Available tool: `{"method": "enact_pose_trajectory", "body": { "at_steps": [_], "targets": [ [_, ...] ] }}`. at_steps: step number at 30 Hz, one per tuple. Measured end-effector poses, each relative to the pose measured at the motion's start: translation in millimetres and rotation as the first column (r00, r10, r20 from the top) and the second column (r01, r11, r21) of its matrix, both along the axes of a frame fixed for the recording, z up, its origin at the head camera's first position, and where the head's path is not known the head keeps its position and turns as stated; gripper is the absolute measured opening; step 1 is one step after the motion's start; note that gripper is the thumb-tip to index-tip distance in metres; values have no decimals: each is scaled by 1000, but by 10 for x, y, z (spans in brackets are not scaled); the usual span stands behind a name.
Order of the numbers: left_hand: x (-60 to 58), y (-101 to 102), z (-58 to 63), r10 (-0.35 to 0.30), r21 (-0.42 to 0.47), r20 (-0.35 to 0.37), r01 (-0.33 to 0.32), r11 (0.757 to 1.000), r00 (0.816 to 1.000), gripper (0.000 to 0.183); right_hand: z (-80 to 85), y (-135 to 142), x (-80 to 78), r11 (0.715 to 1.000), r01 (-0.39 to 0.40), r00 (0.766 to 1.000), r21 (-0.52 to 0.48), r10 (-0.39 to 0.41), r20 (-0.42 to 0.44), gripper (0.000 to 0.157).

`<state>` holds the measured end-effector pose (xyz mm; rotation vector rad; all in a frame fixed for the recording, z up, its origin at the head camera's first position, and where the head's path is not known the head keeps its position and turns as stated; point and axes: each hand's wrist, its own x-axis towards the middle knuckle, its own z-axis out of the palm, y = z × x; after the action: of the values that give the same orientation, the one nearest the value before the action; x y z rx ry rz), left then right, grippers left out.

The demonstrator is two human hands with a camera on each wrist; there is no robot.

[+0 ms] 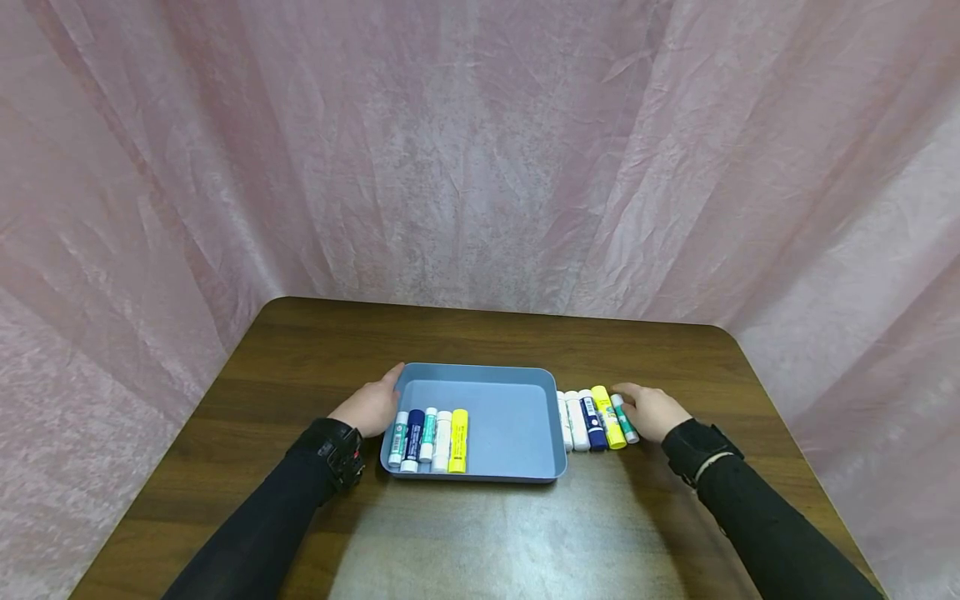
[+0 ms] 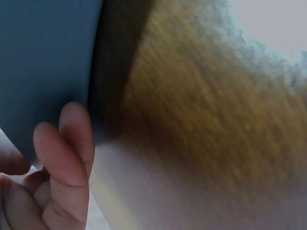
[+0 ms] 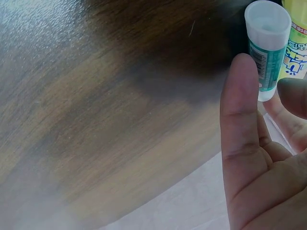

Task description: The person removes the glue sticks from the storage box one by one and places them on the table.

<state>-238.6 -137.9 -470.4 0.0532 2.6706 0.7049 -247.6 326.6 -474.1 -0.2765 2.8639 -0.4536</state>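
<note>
My left hand (image 1: 372, 407) grips the left side of a blue-grey tray (image 1: 487, 477), its index finger along the far left corner. In the left wrist view, fingers (image 2: 57, 153) lie against the tray's outer wall (image 2: 43, 57). Several glue sticks stand in a row inside, including a navy one (image 1: 413, 435), a white one (image 1: 442, 440) and a yellow one (image 1: 458, 440). Right of the tray, my right hand (image 1: 654, 411) rests at the end of a second row, its extended fingers touching a small green glue stick (image 3: 268, 57).
The second row lies on the wooden table (image 1: 465, 533) against the tray's right side: white glue sticks (image 1: 576, 421), a navy one (image 1: 592, 421) and a yellow one (image 1: 608, 417). A pink curtain (image 1: 480, 167) hangs behind the table.
</note>
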Motion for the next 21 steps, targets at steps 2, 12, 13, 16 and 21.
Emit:
{"method": "enact_pose_trajectory", "body": {
  "at_steps": [2, 12, 13, 16, 21],
  "targets": [
    [1, 0, 2, -1, 0, 1, 1, 1000, 1000, 60, 6, -4, -3, 1000, 3, 1000, 1, -3, 4, 40],
    [1, -2, 1, 1, 9, 6, -1, 1000, 1000, 60, 101, -40, 3, 1000, -1, 1000, 14, 1, -29, 39],
    [-1, -3, -1, 2, 13, 10, -2, 1000, 1000, 60, 119, -53, 8, 1000, 1, 999, 16, 0, -40, 39],
    [-2, -4, -6, 1, 11, 10, -1, 1000, 1000, 60, 182, -104, 19, 1000, 5, 998, 10, -4, -70, 38],
    [6, -10, -8, 2, 5, 0, -2, 1000, 1000, 60, 264, -225, 19, 1000, 15, 997, -21, -17, -82, 38]
  ]
}}
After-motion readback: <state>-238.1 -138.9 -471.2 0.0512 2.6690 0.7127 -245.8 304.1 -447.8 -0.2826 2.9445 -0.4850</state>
